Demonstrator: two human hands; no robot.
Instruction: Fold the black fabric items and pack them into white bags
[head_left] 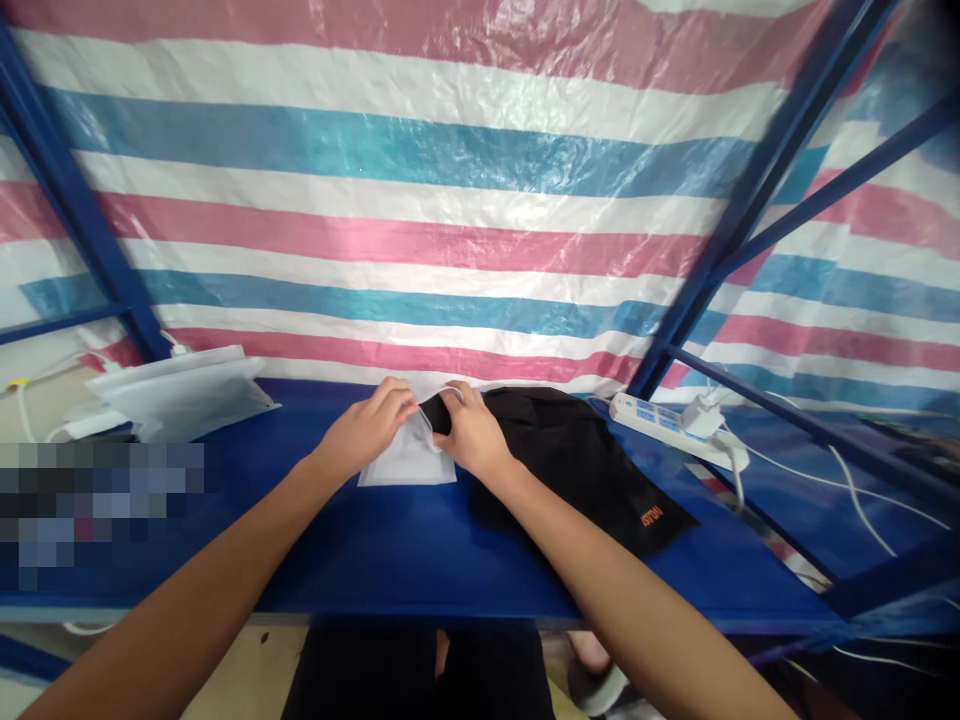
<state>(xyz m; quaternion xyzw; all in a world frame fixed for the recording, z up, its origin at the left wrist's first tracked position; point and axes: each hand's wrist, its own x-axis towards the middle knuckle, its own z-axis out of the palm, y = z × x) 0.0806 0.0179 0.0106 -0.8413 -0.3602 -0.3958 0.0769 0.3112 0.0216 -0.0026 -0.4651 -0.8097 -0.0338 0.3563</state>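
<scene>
Two hands, the left hand (373,425) and the right hand (476,437), come together at the mouth of a white translucent pouch (409,462), which lies on the blue surface (360,560) close to its back edge. The left hand's grip is a pinch: thumb and forefinger press together on the pouch's rim, at about 12 o'clock on it. The right hand, at the pouch's 2 o'clock, curls thumb and fingers about a small dark item (433,413) in the pouch's opening; how far inside it sits is hard to judge, as the fingers cover much of it.

Taking the pouch as the clock's centre, a black cloth article (574,465) with orange lettering near one corner spreads at 3 o'clock, partly under the right forearm. Farther out in that direction lies a white power strip (637,415), with a white adapter (703,412) plugged into it and pale cables (847,490) trailing beyond. Toward 10 o'clock, well apart from the left hand, rests a larger white bag (187,400). Striped plastic sheeting (420,240) hangs at 12 o'clock between blue metal posts (690,260). Dark-clothed legs (360,670) show at 6 o'clock.
</scene>
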